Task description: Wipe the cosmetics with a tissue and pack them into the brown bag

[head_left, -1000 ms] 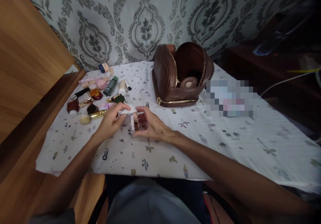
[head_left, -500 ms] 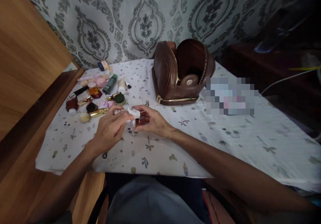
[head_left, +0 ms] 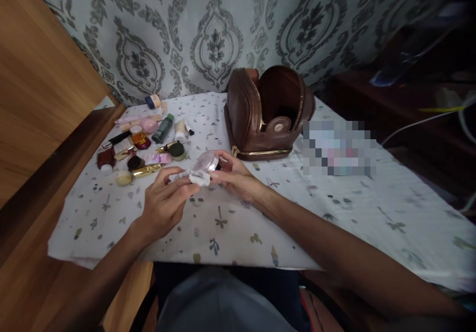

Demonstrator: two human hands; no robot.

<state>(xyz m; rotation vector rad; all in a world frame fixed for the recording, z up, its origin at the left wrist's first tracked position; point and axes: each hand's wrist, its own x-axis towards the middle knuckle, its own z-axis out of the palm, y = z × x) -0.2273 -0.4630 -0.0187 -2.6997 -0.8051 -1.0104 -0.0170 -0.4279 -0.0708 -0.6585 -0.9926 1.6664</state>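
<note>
Near the front of the cloth-covered table, my right hand (head_left: 238,176) grips a round clear compact (head_left: 205,162) by its right side, tilted so its face shows. My left hand (head_left: 167,195) pinches a crumpled white tissue (head_left: 201,178) against the compact's lower edge. Just left of both hands lie a gold tube (head_left: 147,170), a dark green round jar (head_left: 177,150) and a pink tube (head_left: 159,158).
An open brown bag (head_left: 245,114) stands at the back centre. Several bottles, among them a green bottle (head_left: 162,128) and a dark red bottle (head_left: 106,159), lie at the left. A blurred-out packet (head_left: 338,148) is on the right. Patterned curtain (head_left: 215,39) hangs behind.
The compact has turned in my right hand, so its clear round face now shows. The tissue and my left fingers have moved slightly down, to its lower edge. The view has tilted up slightly.
</note>
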